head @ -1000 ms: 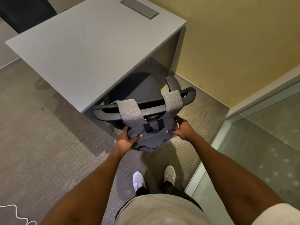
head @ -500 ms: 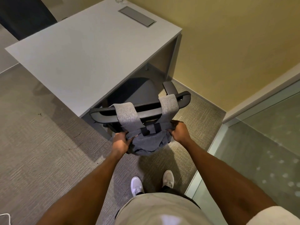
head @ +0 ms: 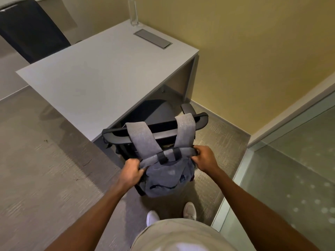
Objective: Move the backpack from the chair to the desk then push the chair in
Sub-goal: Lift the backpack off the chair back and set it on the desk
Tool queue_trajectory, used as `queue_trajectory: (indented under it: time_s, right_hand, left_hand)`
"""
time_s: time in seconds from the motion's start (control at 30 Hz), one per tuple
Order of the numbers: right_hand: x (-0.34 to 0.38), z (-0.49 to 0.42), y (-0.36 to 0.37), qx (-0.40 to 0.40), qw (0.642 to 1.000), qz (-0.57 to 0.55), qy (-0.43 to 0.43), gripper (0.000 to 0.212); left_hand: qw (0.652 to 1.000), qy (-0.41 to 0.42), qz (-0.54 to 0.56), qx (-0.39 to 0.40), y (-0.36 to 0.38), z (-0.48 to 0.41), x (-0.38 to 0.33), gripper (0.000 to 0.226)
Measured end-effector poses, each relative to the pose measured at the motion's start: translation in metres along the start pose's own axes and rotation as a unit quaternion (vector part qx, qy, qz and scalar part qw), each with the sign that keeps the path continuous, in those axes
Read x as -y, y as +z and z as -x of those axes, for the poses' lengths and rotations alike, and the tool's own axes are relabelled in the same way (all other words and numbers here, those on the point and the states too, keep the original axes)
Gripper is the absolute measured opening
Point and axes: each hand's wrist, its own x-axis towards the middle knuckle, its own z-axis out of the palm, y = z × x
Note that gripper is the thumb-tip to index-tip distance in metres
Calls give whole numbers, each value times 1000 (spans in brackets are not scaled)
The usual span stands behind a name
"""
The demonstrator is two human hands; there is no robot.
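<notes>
A grey fabric backpack (head: 165,180) hangs behind the backrest of a black office chair (head: 116,137), its two shoulder straps looped over the top rail. My left hand (head: 131,171) grips the bag's upper left corner. My right hand (head: 204,158) grips the upper right corner at the grey top strap. The chair's seat sits partly under the light grey desk (head: 101,77), whose top is bare in front of me.
A clear bottle (head: 133,13) stands at the desk's far edge beside a recessed cable hatch (head: 153,38). A dark chair (head: 30,31) is at the far left. The yellow wall and a frosted glass partition (head: 293,169) close in the right side. My shoes (head: 189,211) stand on carpet.
Both hands have closed tighter on the backpack's top corners and lifted it a little. The bag's body now stands out from the chair back, and my view has pulled back.
</notes>
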Motion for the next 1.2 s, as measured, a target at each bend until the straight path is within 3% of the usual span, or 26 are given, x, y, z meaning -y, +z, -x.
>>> queue_trajectory:
  time_s: [0.27,0.37,0.43,0.53,0.6,0.63,0.7,0.87,1.03,1.2]
  right_hand:
    - [16,14,-29,-29,995,-88,-38,9]
    - [30,10,-46,-32,993,-109,-32,22]
    - [42,5,-59,-37,992,-116,-35,31]
    - [54,-4,-86,59,984,-160,-53,37]
    - [68,-6,-106,137,967,-212,-25,62]
    - [74,-10,-111,138,962,-234,4,71]
    - [86,-25,-113,98,945,-303,69,73]
    - [93,-67,-100,3,897,-403,183,31]
    - [72,-72,-110,-170,838,-465,230,44]
    - [46,-51,-104,-246,817,-432,292,36]
  left_hand:
    - [984,69,132,-101,-16,21,-21,28]
    - [974,82,170,-122,-28,28,-39,22]
    - [968,97,189,-137,-39,32,-55,31]
    - [959,116,204,-160,-55,35,-73,33]
    - [958,116,201,-167,-61,36,-80,21]
    - [958,122,197,-167,-62,37,-83,17]
    - [959,147,174,-166,-63,37,-91,18]
    - [965,174,119,-154,-56,36,-109,18]
    - [966,183,115,-142,-50,33,-116,20]
    - [969,175,120,-123,-35,36,-121,55]
